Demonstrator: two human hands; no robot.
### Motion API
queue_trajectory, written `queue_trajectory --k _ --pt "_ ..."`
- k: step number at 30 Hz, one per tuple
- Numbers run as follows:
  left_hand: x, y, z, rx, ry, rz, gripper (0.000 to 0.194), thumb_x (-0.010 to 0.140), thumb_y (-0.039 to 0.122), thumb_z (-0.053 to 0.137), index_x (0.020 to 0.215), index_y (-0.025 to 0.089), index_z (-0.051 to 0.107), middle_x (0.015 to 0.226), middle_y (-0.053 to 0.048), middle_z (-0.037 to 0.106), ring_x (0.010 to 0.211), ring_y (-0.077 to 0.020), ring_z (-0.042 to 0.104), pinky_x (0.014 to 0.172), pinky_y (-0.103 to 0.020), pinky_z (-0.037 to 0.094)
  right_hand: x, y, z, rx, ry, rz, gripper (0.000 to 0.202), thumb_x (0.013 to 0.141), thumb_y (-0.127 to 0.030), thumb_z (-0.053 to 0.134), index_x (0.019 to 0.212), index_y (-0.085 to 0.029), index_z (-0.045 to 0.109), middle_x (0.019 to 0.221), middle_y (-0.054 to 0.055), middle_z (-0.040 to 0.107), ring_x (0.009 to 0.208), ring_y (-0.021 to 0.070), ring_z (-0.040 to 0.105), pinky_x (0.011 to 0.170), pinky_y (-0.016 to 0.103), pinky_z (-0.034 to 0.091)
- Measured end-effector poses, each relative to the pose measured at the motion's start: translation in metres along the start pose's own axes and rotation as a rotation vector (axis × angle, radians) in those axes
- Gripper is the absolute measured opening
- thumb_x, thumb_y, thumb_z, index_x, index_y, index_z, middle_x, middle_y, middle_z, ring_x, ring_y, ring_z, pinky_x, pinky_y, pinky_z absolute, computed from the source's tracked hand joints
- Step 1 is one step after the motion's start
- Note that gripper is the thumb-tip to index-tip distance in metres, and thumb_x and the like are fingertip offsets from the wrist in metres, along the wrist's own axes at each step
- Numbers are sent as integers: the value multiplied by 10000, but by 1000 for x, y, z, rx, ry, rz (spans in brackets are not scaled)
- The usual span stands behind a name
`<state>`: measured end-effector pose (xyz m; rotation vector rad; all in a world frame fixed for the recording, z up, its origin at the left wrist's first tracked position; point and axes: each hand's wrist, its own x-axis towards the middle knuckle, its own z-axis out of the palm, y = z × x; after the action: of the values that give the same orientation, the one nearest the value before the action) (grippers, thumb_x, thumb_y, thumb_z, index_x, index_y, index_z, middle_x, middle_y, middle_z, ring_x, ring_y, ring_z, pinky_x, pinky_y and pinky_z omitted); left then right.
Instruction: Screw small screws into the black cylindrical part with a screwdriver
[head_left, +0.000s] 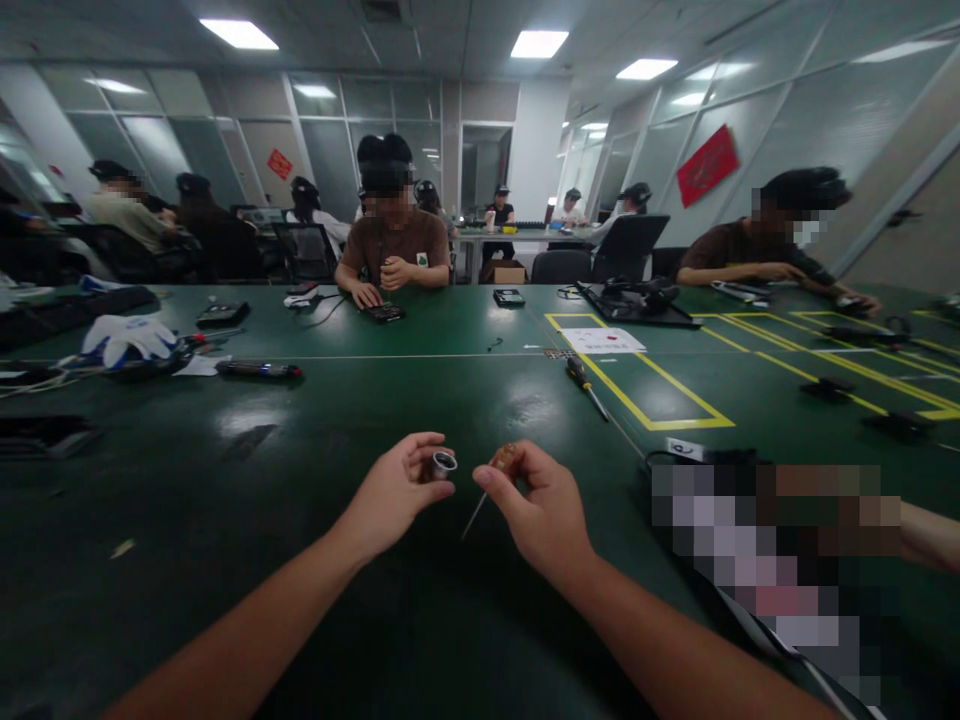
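My left hand is closed around a small silvery cylinder with a round, dark opening, held between thumb and fingers just above the table. Close by on its right, my right hand grips a screwdriver by its amber handle. The thin metal shaft slants down and to the left from under my thumb, its tip apart from the cylinder. Both hands are over the green table. What the silvery cylinder belongs to cannot be made out.
A yellow-and-black screwdriver lies ahead to the right, near a white paper sheet and yellow tape lines. White-and-blue gloves and a dark marker-like tool lie at left. A co-worker sits opposite; another person's forearm reaches in at right.
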<state>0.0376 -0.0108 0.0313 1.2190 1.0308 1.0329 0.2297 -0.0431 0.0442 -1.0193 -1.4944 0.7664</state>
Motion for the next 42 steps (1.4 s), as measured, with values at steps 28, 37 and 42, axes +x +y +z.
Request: queue_trajectory --k 28,37,42 --pt "-4 -35 -10 79 39 174 692 728 140 803 1387 221 610 1266 -86 728 1210 -260 668 1137 -470 459 -9 3 2 -200 7 -162 143 1025 -306 558 1125 -256 646 861 12 714 741 171 690 681 287 511" --pt "-1 -39 -14 -4 18 159 774 730 154 834 1443 225 543 1275 -96 723 1217 -264 667 1143 -475 447 -14 -5 0 -149 -201 -195 158 1000 -259 581 1152 -251 625 801 -11 679 679 147 653 659 266 503" --pt "-2 -35 -12 44 28 172 531 721 158 827 1236 203 702 1237 -89 734 1165 -268 680 1085 -452 489 -12 -6 -2 -87 -244 -301 249 1001 -444 588 1019 -231 718 774 13 677 653 162 628 645 294 490"
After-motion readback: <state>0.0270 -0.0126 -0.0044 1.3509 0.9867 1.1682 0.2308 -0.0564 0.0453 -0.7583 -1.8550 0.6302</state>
